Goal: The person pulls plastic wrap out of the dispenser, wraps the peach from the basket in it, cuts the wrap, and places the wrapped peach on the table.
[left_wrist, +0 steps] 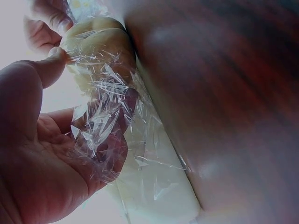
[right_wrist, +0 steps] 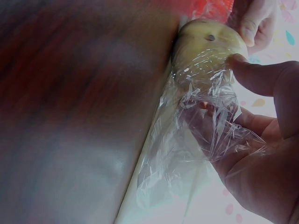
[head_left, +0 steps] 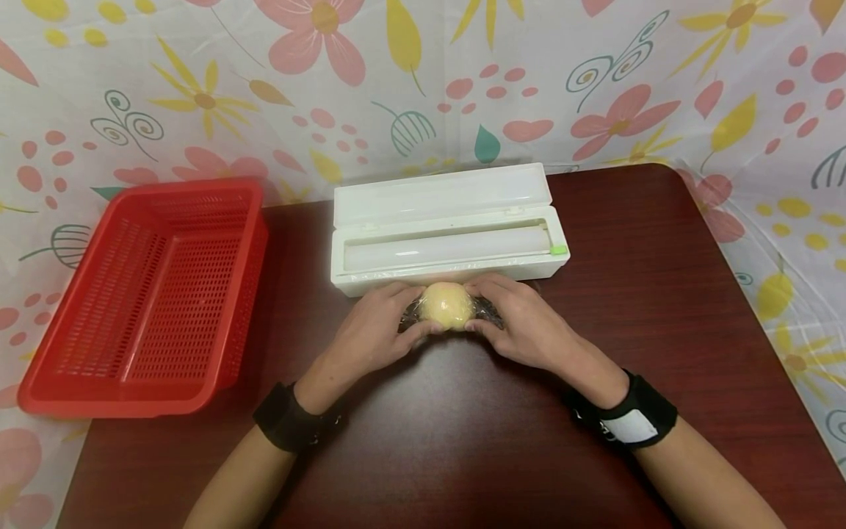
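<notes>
A round, pale yellow fruit [head_left: 446, 306] with a small dark spot, seen in the right wrist view, sits between the two hands at the front of the wrap box. Clear plastic wrap [left_wrist: 105, 107] covers it and bunches out loosely at both sides. My left hand [head_left: 377, 323] pinches the wrap at the fruit's left side, thumb tip by the fruit. On the other side my right hand [head_left: 522, 319] grips the wrap [right_wrist: 212, 112] in the same way, its thumb against the fruit. Just behind stands the white wrap box [head_left: 449, 268], lid raised.
Inside the box lies a white roll [head_left: 449, 247], with a small green piece [head_left: 558, 250] at the box's right front corner. A red plastic basket [head_left: 228, 353] stands at the left of the dark wooden table [head_left: 436, 441]. A floral curtain [head_left: 449, 139] hangs behind.
</notes>
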{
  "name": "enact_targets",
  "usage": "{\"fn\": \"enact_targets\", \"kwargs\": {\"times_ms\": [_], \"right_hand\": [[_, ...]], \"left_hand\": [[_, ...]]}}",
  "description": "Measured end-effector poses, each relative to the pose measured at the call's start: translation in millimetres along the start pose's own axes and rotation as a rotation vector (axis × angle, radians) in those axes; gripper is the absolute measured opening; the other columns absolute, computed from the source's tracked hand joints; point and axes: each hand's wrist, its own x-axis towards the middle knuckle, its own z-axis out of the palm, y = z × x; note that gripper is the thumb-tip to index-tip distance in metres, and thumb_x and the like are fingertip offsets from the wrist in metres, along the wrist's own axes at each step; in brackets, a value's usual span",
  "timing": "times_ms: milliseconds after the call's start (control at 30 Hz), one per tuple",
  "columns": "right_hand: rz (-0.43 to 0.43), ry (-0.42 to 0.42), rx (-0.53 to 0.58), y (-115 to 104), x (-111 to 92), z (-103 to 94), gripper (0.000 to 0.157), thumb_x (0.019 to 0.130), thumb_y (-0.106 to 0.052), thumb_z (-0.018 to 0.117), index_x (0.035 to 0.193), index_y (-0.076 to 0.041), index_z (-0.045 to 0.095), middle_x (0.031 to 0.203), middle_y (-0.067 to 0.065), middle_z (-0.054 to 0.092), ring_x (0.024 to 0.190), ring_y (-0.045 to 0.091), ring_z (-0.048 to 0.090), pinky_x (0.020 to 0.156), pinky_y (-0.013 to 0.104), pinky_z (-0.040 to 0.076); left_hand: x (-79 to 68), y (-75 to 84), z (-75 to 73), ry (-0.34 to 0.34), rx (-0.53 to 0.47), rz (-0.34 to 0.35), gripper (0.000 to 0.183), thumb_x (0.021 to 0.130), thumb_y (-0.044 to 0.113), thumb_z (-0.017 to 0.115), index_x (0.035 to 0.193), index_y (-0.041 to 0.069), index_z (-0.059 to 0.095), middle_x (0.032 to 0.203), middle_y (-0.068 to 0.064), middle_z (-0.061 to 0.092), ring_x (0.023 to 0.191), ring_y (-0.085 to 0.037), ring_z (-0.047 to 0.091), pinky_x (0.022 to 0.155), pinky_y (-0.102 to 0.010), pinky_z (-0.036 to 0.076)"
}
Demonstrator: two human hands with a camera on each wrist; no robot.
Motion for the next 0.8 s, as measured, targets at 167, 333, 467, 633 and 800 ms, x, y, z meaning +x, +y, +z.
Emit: {"fn": "enact_targets", "kwargs": {"times_ms": [167, 333, 467, 633, 800], "right_hand": [[0.008, -0.002, 0.006, 0.0, 0.3, -0.1, 0.044, 0.090, -0.015, 0.086, 0.128, 0.001, 0.068, 0.127, 0.012, 0.069, 0.122, 0.026, 0.066, 0.104, 0.044, 0.055], [0.009, -0.006, 0.016, -0.2, 0.4, -0.1, 0.043, 0.091, -0.014, 0.086, 0.127, 0.000, 0.068, 0.127, 0.012, 0.069, 0.122, 0.025, 0.066, 0.104, 0.044, 0.055], [0.010, -0.009, 0.019, -0.1, 0.4, 0.0, 0.042, 0.091, -0.014, 0.085, 0.127, 0.001, 0.068, 0.128, 0.012, 0.069, 0.122, 0.025, 0.066, 0.103, 0.044, 0.055], [0.012, -0.017, 0.022, 0.6, 0.5, 0.2, 0.041, 0.092, -0.015, 0.084, 0.127, 0.000, 0.068, 0.126, 0.012, 0.069, 0.120, 0.025, 0.066, 0.102, 0.044, 0.055], [0.015, -0.019, 0.020, 1.4, 0.4, 0.3, 0.040, 0.092, -0.015, 0.084, 0.126, 0.000, 0.069, 0.125, 0.012, 0.070, 0.119, 0.025, 0.067, 0.102, 0.045, 0.055]], "left_hand": [[-0.1, 0.0, -0.1, 0.001, -0.009, 0.000, 0.057, 0.098, 0.049, 0.075, 0.136, 0.007, 0.069, 0.124, -0.008, 0.075, 0.113, -0.025, 0.071, 0.096, -0.040, 0.058], [-0.6, -0.1, 0.2, -0.010, -0.014, -0.009, 0.056, 0.098, 0.049, 0.074, 0.135, 0.008, 0.069, 0.125, -0.008, 0.074, 0.113, -0.025, 0.071, 0.097, -0.040, 0.058], [-0.8, -0.6, 0.9, -0.015, -0.021, -0.015, 0.056, 0.097, 0.050, 0.074, 0.135, 0.008, 0.069, 0.125, -0.008, 0.074, 0.113, -0.025, 0.070, 0.097, -0.039, 0.058], [-1.3, -0.3, 0.7, -0.018, -0.036, -0.024, 0.056, 0.097, 0.050, 0.075, 0.136, 0.009, 0.069, 0.127, -0.008, 0.074, 0.115, -0.024, 0.070, 0.098, -0.039, 0.057], [-1.4, -0.2, 0.7, -0.024, -0.051, -0.031, 0.054, 0.098, 0.049, 0.075, 0.134, 0.010, 0.070, 0.125, -0.007, 0.074, 0.113, -0.024, 0.070, 0.096, -0.039, 0.058]]}}
